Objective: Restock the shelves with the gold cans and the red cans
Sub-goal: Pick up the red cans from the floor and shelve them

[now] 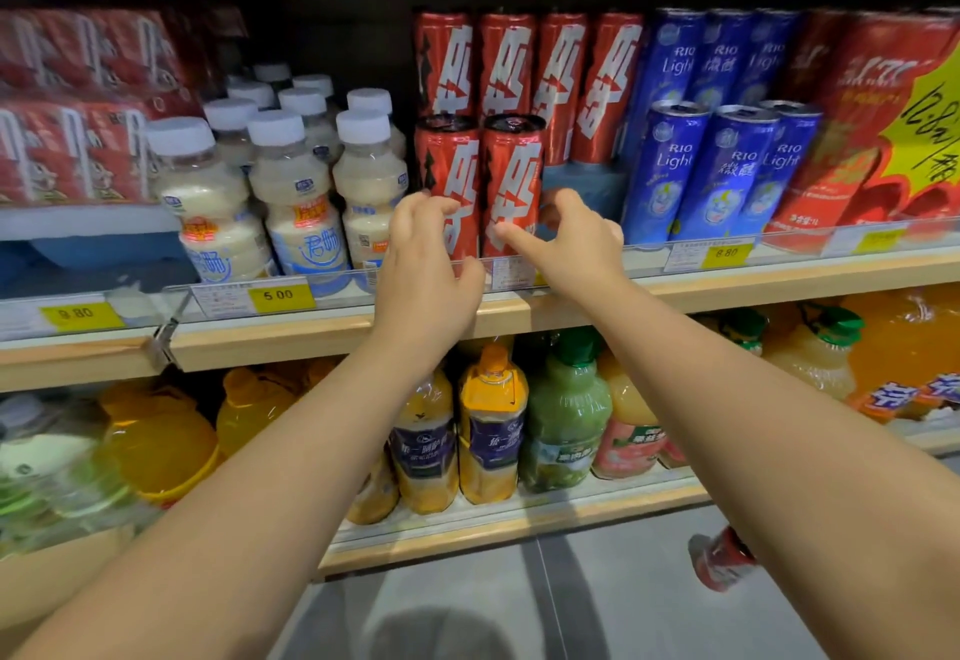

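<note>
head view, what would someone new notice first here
The left hand and right hand reach to the two front tall red cans with white lettering at the middle of the upper shelf; whether either has a grip is unclear. Shiny blue cans stand right of them, white-capped milky plastic bottles left, and one red can is on the grey floor at lower right.
</note>
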Tool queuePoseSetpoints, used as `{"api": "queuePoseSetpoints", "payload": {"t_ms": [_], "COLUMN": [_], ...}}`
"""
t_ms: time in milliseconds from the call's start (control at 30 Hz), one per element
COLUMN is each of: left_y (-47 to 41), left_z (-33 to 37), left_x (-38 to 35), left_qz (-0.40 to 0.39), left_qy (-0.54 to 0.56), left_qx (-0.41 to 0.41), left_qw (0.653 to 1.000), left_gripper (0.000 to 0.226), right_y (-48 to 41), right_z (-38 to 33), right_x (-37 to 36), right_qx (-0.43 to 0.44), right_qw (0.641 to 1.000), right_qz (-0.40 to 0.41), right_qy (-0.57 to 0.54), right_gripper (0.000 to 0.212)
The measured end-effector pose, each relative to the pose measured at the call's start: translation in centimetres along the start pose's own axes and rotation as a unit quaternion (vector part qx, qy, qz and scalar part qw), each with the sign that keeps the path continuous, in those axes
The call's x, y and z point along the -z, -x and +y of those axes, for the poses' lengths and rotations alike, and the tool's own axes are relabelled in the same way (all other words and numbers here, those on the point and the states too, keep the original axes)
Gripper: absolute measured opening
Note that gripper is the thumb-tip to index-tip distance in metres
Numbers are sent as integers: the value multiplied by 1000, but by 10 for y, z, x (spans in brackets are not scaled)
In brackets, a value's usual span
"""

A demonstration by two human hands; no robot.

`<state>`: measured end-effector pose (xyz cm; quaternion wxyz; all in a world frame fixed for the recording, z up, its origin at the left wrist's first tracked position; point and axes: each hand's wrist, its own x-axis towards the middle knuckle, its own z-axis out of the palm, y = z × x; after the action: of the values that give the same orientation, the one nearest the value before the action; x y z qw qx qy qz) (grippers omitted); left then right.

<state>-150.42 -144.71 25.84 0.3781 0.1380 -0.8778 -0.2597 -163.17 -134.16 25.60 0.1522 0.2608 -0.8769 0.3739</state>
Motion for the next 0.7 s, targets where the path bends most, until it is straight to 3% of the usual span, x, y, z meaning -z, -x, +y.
{"api": "queuePoseSetpoints", "payload": {"t_ms": [167, 233, 333, 433, 567, 700], "left_y": [2, 10, 35, 75, 149, 230], "left_z": [3, 9, 23, 32, 23, 15], "left_x": [0, -1, -19, -60, -128, -188], "left_qz": [10, 40, 31, -26, -139, -344], "left_qy": [5, 52, 167, 229, 226, 203], "left_qx": [4, -28, -50, -24, 90, 218], "left_qw": [1000, 997, 984, 973, 960, 891], "left_gripper": [47, 38, 28, 25, 24, 26], "right_y": [3, 15, 51, 95, 168, 247], "right_z": [0, 3, 19, 52, 115, 179], "right_x": [5, 9, 13, 10, 6, 20], "right_qx": [8, 17, 44, 10, -129, -233], "right_qw": [1000, 999, 980, 973, 974, 965], "right_qz": [-16, 32, 150, 172, 103, -3], "right_qy": [11, -32, -121, -154, -154, -119], "right_gripper": [60, 56, 31, 14, 34, 37]}}
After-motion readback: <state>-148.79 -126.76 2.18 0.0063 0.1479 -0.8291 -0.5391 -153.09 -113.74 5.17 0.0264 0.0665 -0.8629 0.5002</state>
